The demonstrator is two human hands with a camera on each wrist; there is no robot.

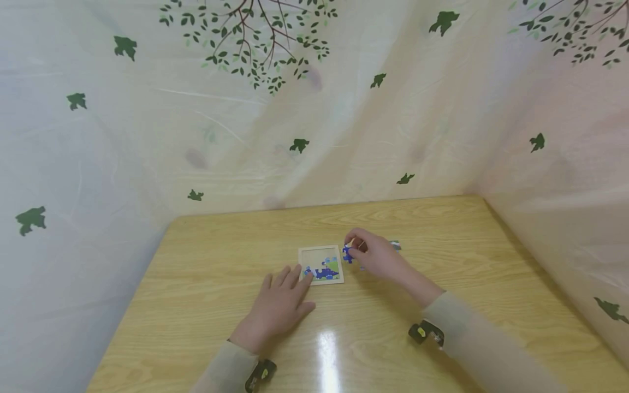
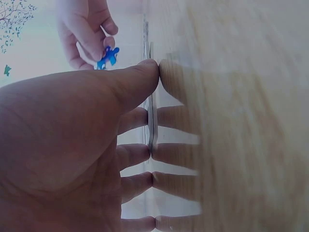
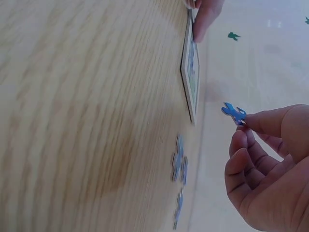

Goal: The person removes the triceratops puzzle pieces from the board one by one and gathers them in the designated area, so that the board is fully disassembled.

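Note:
My right hand (image 1: pixel 375 255) pinches a blue jigsaw puzzle piece (image 3: pixel 235 114) between thumb and fingers, raised above the table just right of the puzzle tray. The square, light wooden puzzle tray (image 1: pixel 319 249) lies flat, with joined blue and green pieces (image 1: pixel 324 272) along its lower part and bare backing above. My left hand (image 1: pixel 280 303) is spread with straight fingers, its fingertips at the tray's left and lower edge. In the left wrist view, those fingertips touch down beside the thin tray edge (image 2: pixel 153 123).
Loose puzzle pieces (image 3: pixel 177 159) lie on the wooden table (image 1: pixel 221 245) to the right of the tray, partly hidden by my right hand in the head view. Another piece (image 1: pixel 395 245) lies beyond that hand. A pale curtain (image 1: pixel 245 147) with leaf prints surrounds the table's back and sides.

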